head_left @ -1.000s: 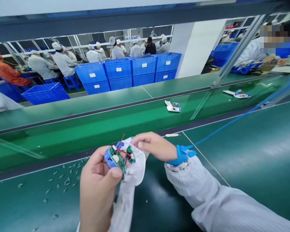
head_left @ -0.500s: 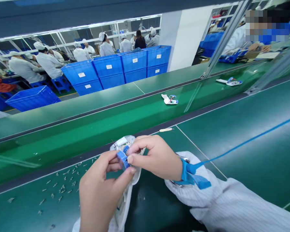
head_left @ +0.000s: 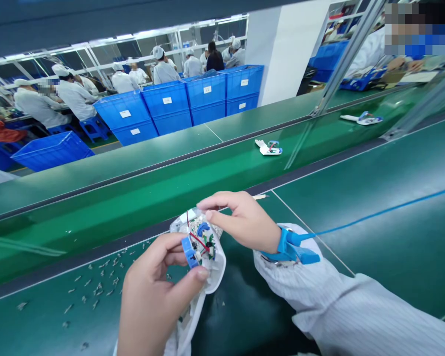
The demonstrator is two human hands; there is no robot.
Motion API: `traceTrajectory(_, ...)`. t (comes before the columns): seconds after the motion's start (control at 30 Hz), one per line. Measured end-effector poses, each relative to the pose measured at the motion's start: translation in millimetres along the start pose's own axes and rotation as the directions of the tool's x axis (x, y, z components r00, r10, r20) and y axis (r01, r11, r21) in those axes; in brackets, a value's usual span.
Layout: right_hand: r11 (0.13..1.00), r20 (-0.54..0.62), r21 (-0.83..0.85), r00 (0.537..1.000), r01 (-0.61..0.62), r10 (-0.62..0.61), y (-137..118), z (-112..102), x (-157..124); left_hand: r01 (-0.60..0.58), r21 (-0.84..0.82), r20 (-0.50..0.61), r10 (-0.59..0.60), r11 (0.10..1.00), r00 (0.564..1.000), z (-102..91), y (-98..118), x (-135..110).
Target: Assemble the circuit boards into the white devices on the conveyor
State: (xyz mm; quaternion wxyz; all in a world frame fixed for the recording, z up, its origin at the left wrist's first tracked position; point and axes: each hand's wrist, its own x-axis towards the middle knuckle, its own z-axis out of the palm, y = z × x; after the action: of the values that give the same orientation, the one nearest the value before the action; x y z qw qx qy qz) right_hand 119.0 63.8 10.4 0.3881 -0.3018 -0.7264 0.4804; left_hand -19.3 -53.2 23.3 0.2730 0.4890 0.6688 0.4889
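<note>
My left hand (head_left: 159,287) grips an opened white plastic housing (head_left: 218,274), its thumb and fingers about a blue end piece (head_left: 189,252). Red and dark wires run from there to a small green circuit board (head_left: 210,245). A clear plastic bag (head_left: 175,225) with many small pale parts lies just beyond; a round blue piece (head_left: 203,228) shows in front of those parts. Over the bag's right side is my right hand (head_left: 241,220), thumb and forefinger apart, with nothing visible between them. A blue strap (head_left: 291,244) circles that wrist.
Small metal pieces (head_left: 98,289) are scattered on the green bench at left. A pale-handled, pointed tool (head_left: 260,197) lies behind my right hand. On the green conveyor (head_left: 144,198) sit two opened white devices (head_left: 270,148). A blue cord (head_left: 385,210) stretches right. Co-workers sit beyond blue bins (head_left: 166,104).
My right hand has left the blue end piece and moved up and away, its fingers parting. The wires and circuit board now show. Both devices on the conveyor have shifted right.
</note>
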Motion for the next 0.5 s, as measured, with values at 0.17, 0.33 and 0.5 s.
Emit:
traceTrajectory(0.17, 0.993, 0.378, 0.009, 0.919, 0.114, -0.109, -2.9, 2.9, 0.6, -0.097, 0.047, 0.013, 0.097, 0.994, 0.995, -2.6, -2.1, -0.2)
traceTrajectory(0.33, 0.994, 0.462, 0.086, 0.881, 0.073, -0.105, -4.2, 3.7, 0.7, -0.169, 0.221, 0.004, 0.172, 0.961, 0.985, -5.1, -2.5, -3.4)
traceTrajectory(0.5, 0.959, 0.345, 0.259, 0.939, -0.115, 0.02, -4.2, 6.0, -3.1, -0.077, 0.079, -0.111, 0.086, 0.994, 0.99, -2.5, 1.5, -4.8)
